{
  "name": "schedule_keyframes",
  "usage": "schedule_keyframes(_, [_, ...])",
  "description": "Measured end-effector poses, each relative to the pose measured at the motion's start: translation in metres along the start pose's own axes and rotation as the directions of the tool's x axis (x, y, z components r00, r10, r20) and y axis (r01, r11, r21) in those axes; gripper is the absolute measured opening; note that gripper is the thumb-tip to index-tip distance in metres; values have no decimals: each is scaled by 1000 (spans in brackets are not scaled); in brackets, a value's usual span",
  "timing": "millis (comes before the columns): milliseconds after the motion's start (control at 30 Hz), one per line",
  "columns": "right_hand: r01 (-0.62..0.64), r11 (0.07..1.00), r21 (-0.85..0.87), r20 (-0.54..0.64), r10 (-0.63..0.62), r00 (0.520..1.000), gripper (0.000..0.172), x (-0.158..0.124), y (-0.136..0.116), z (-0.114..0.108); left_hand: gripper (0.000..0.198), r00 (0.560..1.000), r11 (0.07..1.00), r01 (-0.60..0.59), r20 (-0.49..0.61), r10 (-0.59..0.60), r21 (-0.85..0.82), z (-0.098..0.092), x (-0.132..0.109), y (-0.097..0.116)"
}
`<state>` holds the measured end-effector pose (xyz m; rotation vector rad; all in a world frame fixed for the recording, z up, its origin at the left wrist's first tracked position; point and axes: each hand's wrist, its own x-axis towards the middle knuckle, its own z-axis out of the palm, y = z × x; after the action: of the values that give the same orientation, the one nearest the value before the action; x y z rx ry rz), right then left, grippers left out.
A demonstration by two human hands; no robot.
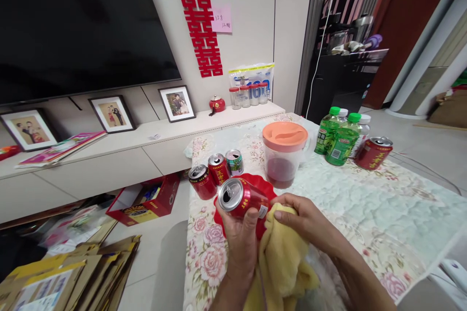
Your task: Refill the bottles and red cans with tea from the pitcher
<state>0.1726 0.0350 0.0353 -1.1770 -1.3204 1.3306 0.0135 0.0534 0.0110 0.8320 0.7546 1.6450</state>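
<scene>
My left hand [241, 240] is wrapped round a red can [251, 200], which is tilted with its opened top toward me. Bunched in my right hand [301, 218] is a yellow cloth [282, 252], pressed near the base of the can. Under the can lies a red scalloped tray [268, 185], partly hidden by my hands. Just behind stand two more red cans [203, 182] [219, 169] and a small green-and-white can [234, 162]. A clear pitcher [282, 155] with an orange lid and dark liquid is beyond the tray.
On the flowered tablecloth [350, 199], green-capped bottles [342, 141], white-capped bottles and another red can [374, 153] stand at the right. A long cabinet [146, 143] holds photo frames and jars. Cardboard envelopes [83, 272] and a red box [149, 204] lie at lower left.
</scene>
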Motion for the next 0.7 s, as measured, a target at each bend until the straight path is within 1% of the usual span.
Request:
schedule_keyframes(33, [25,994,-102,43,-21,999,35,-2,-3,-3,89,1000,1000,-2,-14,2,-1,-1,2,0])
schedule_keyframes(100, [99,960,-260,189,-50,981,30,-5,-7,-5,88,999,1000,-10,-43,10,11,-2,4,-1])
schedule_keyframes(167, [181,918,-353,311,-67,948,24,-5,-6,-3,86,999,1000,-13,-47,14,24,-3,6,-3])
schedule_keyframes(200, [217,893,-394,330,-83,940,20,-4,-4,-1,85,999,1000,-14,-38,15,25,-2,6,-3])
schedule_keyframes(233, [248,863,-441,312,-111,943,15,-4,-2,0,83,1000,1000,-12,-28,12,23,-2,6,-4])
schedule_keyframes(300, [274,785,-555,197,-196,961,7,-5,2,2,81,1000,1000,19,-8,-19,18,0,4,-5])
schedule_keyframes(367, [247,722,-646,78,-260,963,10,-8,2,1,82,998,998,61,18,-61,12,2,2,-3])
schedule_keyframes(433, [213,705,-676,-15,-302,953,13,-13,-3,-2,83,994,995,95,46,-96,26,5,-1,1])
schedule_keyframes(500, [224,717,-660,-67,-354,933,23,-17,-11,-3,84,990,991,116,70,-120,61,7,-3,6])
schedule_keyframes(567, [271,728,-630,-77,-406,911,39,-19,-18,-1,84,982,985,143,108,-154,100,9,-5,10])
schedule_keyframes(633, [319,734,-599,-34,-421,906,58,-19,-22,4,87,965,975,182,169,-202,126,10,-7,11])
schedule_keyframes(700, [333,745,-579,-10,-415,910,72,-17,-22,10,95,940,964,228,227,-255,139,8,-9,10])
